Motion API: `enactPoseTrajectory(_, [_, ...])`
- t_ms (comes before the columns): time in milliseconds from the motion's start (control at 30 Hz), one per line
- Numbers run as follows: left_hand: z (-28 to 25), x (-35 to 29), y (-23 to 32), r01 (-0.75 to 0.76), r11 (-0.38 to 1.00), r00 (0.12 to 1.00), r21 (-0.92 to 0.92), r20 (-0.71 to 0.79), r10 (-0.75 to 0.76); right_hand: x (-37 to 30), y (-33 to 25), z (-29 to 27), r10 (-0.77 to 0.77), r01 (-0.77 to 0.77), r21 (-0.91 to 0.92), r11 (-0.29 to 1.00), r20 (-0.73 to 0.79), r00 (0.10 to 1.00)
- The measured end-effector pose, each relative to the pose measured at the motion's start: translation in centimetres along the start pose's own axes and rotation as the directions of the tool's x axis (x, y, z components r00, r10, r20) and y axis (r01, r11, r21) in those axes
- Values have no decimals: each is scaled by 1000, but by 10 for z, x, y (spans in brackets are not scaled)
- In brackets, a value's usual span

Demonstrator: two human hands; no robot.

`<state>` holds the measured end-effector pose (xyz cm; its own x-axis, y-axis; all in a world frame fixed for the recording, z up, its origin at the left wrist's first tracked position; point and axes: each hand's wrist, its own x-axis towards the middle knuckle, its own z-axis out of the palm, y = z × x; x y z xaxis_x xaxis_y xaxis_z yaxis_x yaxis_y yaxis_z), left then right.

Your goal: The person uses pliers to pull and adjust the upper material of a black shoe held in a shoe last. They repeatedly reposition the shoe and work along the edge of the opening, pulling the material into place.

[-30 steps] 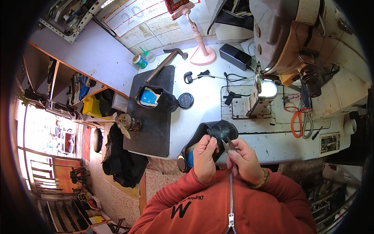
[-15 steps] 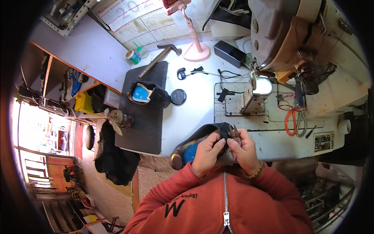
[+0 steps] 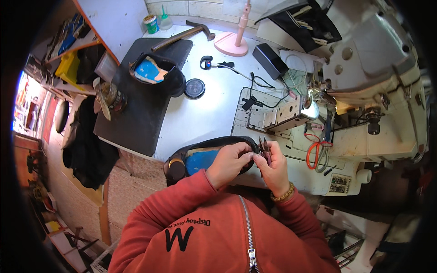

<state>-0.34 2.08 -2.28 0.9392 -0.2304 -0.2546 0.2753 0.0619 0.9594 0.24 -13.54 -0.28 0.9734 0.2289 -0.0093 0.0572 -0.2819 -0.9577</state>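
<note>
One jar (image 3: 117, 101) stands far left, near the edge of a dark mat (image 3: 136, 125) on the white surface (image 3: 195, 117); a nudge to the mat could tip it. To its right, the second shoe (image 3: 152, 73), blue inside, sits on the mat, where the same nudge could shift it. The hammer (image 3: 180, 38) lies above, its handle across the mat and its head beyond, so it could slide if the mat moves.

The nearer shoe (image 3: 200, 159), black with a blue inside, is at the front edge, below the round lid (image 3: 195, 88). I cannot tell how much of its weight the surface bears — if little, letting go could drop it.

The left grip (image 3: 231, 164) lies over that shoe's opening, thumb and fingertips drawn together at the rim; whether they pinch shoe or thread is hidden. The right grip (image 3: 274, 169) is closed around small snips (image 3: 265, 146), points up and away from the body. With those points so close to the left fingertips, a slip could nick skin or score the shoe.

Farther right, red-handled scissors (image 3: 313, 154) lie beside the sewing machine (image 3: 371, 91) — an elbow might catch them.
</note>
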Motion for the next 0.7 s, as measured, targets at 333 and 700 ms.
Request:
enactPoseTrajectory(333, [3, 12, -24, -154, 983, 984, 100, -77, 162, 9, -17, 8, -84, 52, -480, 876, -46, 995])
enactPoseTrajectory(700, [-2, 12, -20, -159, 956, 983, 248, -53, 177, 10, -25, 11, 223, -231, -196, 953, -63, 973])
